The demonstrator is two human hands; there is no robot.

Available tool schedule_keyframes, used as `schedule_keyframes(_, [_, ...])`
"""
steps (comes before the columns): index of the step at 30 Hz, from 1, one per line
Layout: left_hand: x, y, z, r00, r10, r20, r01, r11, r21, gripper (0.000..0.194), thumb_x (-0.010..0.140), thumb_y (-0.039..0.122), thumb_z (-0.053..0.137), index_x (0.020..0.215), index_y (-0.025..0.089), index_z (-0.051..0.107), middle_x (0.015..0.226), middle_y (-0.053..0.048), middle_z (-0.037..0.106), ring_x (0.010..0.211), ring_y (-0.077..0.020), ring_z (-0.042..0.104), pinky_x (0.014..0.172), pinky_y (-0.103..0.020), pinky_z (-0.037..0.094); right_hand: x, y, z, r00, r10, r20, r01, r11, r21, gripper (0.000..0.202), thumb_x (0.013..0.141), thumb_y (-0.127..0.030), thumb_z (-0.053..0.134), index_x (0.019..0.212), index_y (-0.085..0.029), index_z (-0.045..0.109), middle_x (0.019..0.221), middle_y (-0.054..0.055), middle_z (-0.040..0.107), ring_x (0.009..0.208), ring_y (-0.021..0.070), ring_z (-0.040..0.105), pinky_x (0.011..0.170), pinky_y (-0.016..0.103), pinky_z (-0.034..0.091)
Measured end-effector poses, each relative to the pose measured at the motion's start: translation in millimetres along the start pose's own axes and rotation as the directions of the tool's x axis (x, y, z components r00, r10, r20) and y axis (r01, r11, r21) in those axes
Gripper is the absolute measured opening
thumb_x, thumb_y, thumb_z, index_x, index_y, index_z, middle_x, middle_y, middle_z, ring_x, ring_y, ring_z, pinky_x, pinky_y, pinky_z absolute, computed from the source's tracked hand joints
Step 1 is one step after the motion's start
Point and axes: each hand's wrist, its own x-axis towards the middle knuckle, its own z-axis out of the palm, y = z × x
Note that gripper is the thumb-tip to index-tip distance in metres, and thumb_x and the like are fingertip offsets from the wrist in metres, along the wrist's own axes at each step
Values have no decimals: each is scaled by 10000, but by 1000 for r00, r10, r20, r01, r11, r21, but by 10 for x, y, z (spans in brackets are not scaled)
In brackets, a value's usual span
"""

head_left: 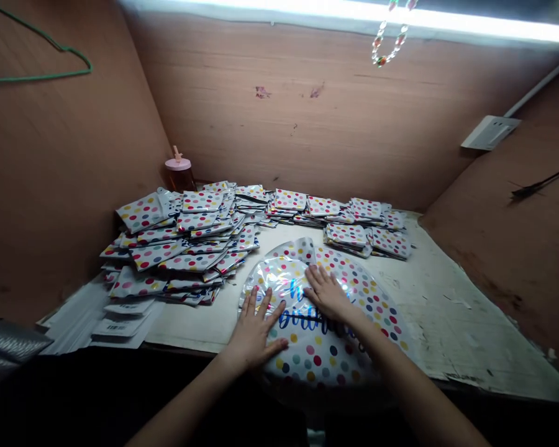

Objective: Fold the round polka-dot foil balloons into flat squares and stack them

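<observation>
A flat foil balloon (302,357) with colourful dots and blue "birthday" lettering lies spread on the worktable, its near part reaching past the front edge. My left hand (256,332) rests on its left side, fingers spread. Upon its upper middle lies my right hand (327,292), palm down with the fingers stretched out and covering part of the lettering. Neither hand grips anything. At the balloon's far edge a small tab (306,248) sticks up.
Piles of folded dotted foil balloons (186,248) fill the left, with more stacks (347,234) along the back. White cards (123,326) lie at front left. A pink-lidded cup (179,174) stands in the back corner. Wooden walls (279,118) enclose the table (451,323).
</observation>
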Motion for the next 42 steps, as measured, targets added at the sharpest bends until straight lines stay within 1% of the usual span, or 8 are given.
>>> schedule_keyframes(6, [9,-2,-48,1000,-4,19,4,1000,-7,756,805,730,419,1458,403,226,1585,-13,52,1405,-459,8,1099,-597,117,568,180,-320,995,-84,-51,81,995,-58,636,969,-530,175,1507,-192,131,1570,54,53,1441,260,7,1155,511,96])
schedule_keyframes(11, [1,18,-129,998,-19,55,21,999,-38,770,786,737,441,1453,390,275,1582,-44,92,1399,-477,22,1079,-636,126,255,355,-392,969,-210,-129,202,976,-78,540,966,-304,372,1476,-163,268,1552,81,188,1436,262,92,1163,493,169])
schedule_keyframes(15, [135,105,-304,999,-10,32,12,998,-55,779,747,683,549,1398,271,429,1481,-124,358,1388,-437,175,1096,-599,170,-178,433,-157,694,-694,-191,675,720,-162,485,927,-84,387,1403,-174,417,1453,82,423,1367,214,340,1130,421,333])
schedule_keyframes(17, [251,108,-394,1000,1,-4,-1,998,-66,776,693,641,629,1319,198,503,1326,-152,507,1294,-393,374,1074,-534,282,-225,453,-62,634,-742,-219,730,668,-147,438,922,-84,384,1347,-127,484,1381,125,508,1305,232,439,1072,425,418])
schedule_keyframes(25, [526,-590,-578,996,84,34,-65,928,-367,350,710,88,486,990,208,657,1065,-47,659,1002,-196,619,908,-291,465,-91,451,-32,785,-432,-444,588,746,314,233,827,-139,516,1015,-211,634,1145,94,657,1062,221,603,906,407,510])
schedule_keyframes(31, [651,-852,-664,993,104,58,-51,814,-579,231,755,247,587,965,196,670,982,-27,707,918,-199,654,822,-264,507,-78,431,-78,887,-244,-392,425,763,487,179,840,-170,490,964,-221,608,1025,74,647,959,197,611,839,337,503])
schedule_keyframes(34, [837,-825,-646,992,-123,-3,108,883,-457,223,848,260,494,983,200,661,987,-43,707,940,-205,652,825,-262,498,81,413,-126,952,-84,-296,231,831,507,144,881,-236,454,938,-222,585,971,54,650,919,189,613,813,307,493])
schedule_keyframes(42, [1480,-337,-539,758,-564,-327,522,826,-214,498,954,259,320,1432,122,300,1237,-222,566,1052,-323,600,866,-481,467,929,225,-221,831,538,-140,-399,752,525,295,973,-313,367,1057,-107,560,957,147,639,887,241,624,768,405,496])
